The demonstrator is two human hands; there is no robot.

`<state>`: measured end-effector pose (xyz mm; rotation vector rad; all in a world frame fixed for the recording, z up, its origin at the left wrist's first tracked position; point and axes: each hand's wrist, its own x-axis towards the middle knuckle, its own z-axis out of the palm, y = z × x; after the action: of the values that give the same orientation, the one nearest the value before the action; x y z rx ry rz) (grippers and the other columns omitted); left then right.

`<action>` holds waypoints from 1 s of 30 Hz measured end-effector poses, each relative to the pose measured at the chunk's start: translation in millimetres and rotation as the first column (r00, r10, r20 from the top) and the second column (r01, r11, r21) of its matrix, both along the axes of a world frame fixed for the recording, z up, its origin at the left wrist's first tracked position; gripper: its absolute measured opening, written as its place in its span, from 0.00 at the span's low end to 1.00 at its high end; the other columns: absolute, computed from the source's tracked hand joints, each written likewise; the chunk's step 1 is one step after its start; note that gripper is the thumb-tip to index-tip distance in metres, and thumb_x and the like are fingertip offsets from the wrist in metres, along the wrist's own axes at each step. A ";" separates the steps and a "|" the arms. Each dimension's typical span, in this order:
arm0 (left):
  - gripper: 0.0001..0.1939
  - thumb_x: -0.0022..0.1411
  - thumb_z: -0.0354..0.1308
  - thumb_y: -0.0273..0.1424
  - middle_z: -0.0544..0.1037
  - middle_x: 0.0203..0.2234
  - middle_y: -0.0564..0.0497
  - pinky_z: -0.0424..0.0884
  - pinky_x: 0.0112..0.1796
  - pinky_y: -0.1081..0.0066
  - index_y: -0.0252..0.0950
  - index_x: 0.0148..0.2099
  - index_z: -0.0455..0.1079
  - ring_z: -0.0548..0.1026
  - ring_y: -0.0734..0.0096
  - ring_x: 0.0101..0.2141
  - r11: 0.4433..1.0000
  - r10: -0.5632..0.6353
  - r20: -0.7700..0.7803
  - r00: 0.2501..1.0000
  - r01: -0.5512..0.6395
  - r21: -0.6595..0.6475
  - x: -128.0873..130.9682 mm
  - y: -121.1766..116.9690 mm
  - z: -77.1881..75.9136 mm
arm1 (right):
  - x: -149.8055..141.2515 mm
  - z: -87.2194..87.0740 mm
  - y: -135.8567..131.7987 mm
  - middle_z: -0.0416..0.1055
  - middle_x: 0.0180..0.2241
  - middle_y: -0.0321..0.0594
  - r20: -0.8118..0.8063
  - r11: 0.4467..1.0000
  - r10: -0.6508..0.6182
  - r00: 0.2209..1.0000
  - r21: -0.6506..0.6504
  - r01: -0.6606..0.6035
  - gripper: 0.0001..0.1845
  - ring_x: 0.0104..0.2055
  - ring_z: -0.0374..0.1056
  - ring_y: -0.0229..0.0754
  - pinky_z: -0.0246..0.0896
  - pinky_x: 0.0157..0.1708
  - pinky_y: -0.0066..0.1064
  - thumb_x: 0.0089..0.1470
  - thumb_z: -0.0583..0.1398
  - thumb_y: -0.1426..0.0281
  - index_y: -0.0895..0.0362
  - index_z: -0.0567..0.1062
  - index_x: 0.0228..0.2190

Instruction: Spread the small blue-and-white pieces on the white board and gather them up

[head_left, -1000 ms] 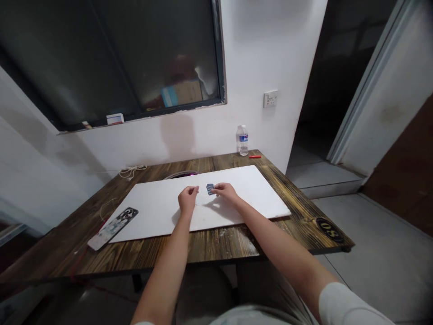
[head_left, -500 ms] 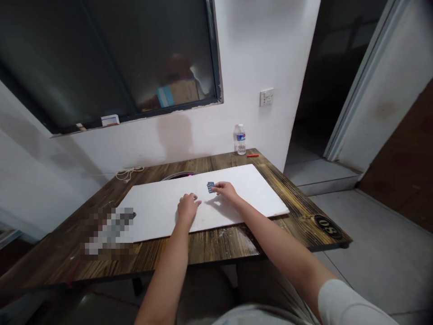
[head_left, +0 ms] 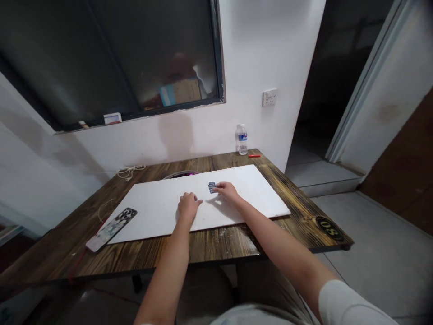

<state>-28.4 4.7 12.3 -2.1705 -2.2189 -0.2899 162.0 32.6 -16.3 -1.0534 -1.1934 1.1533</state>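
Between the thumb and fingers of my right hand [head_left: 227,191] is a small fan of blue cards [head_left: 212,187] with pale markings, too small to read. They are held up above the white board [head_left: 154,212], over its middle. To their left, my left hand [head_left: 188,204] rests on the board. Its fingers are loosely bent and the thumb stands apart, pointing toward the cards. Nothing shows in that hand.
A phone [head_left: 111,229] lies across the board's left end. Behind the board are a round dark object [head_left: 179,174], partly hidden, and a white cable [head_left: 130,170]. A water bottle [head_left: 242,141] and red pen [head_left: 254,156] are at the wooden table's [head_left: 216,253] back right.
The view has shifted slightly, moving the scene a little to the right. The cards have turned a little in my right hand. My left hand remains on the board.
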 end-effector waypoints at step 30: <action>0.11 0.59 0.63 0.33 0.77 0.40 0.47 0.64 0.35 0.70 0.39 0.42 0.65 0.75 0.62 0.41 0.997 -0.079 0.202 0.976 0.074 0.033 4.1 1.6 -0.3 | -0.3 -1.2 0.2 0.73 0.23 0.37 0.019 1.000 -0.002 1.000 0.001 0.002 0.14 0.24 0.63 0.36 0.59 0.28 0.31 0.35 0.68 0.62 0.59 0.76 0.25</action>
<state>-24.3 6.3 12.0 -2.3124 -2.2178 -0.5635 161.7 32.8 -17.5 -1.0662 -1.2074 1.1438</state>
